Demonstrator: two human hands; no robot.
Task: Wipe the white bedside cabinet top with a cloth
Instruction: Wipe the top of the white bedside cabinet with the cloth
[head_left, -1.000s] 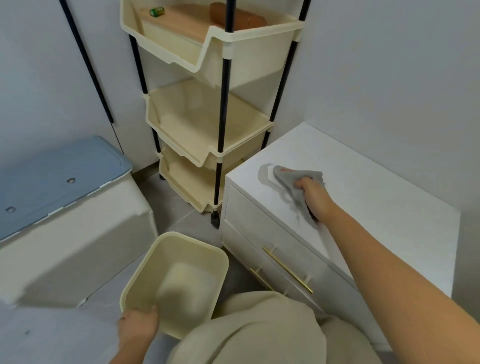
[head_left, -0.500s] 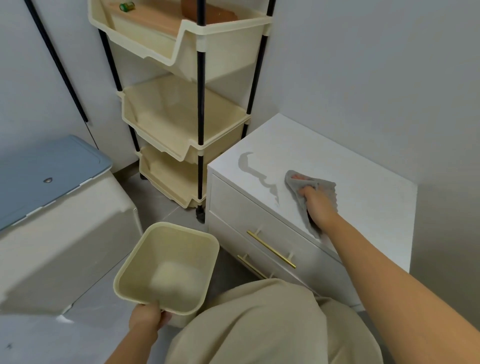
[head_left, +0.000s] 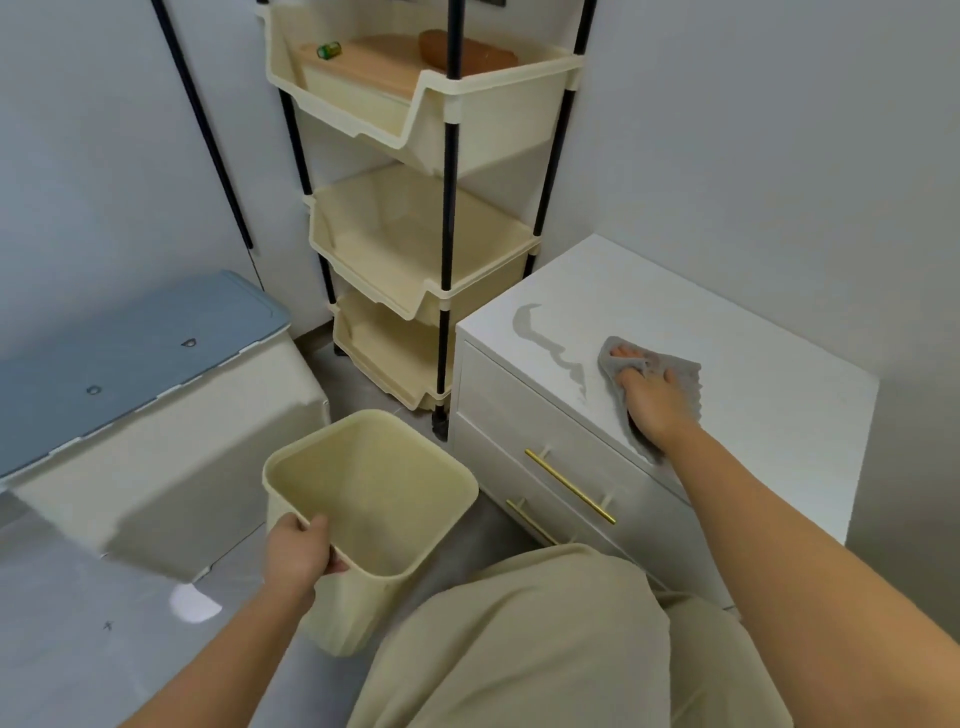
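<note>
Bin risen in left hand; cloth on cabinet.

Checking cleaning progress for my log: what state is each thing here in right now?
cloth, lying on the cabinet top under the right hand
right hand, pressing the cloth, fingers straight
cabinet top, grey streak left of the cloth, not yet wiped
drawers, both shut
bin, empty, held by its rim
left hand, gripping the bin's rim
storage box, lid closed
</note>
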